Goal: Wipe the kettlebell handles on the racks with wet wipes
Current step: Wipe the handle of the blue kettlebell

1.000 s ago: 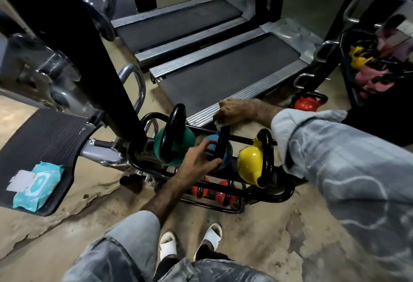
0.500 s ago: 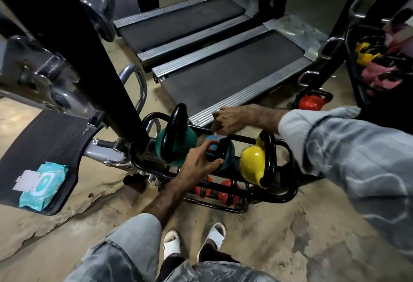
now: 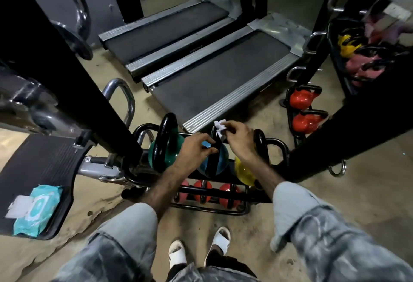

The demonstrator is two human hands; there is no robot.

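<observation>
- The blue kettlebell (image 3: 213, 163) sits in the middle of the floor rack's (image 3: 277, 145) top tier, between the green kettlebell (image 3: 163, 154) and the yellow kettlebell (image 3: 244, 173); its black handle (image 3: 215, 142) arches from near to far.
- The right hand (image 3: 240, 138) pinches a white wet wipe (image 3: 220, 128) against the handle's far top, just right of it.
- The left hand (image 3: 195, 151) grips the handle's near side, steadying it.
- The right hand's grip is nearer the unwiped arc.
- The wipes pack (image 3: 33, 210) lies far left on a footplate (image 3: 40, 170).

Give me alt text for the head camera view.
A person's right hand rubs a white wet wipe on the blue kettlebell handle while the left hand steadies it, on a low rack between green and yellow kettlebells.
</observation>
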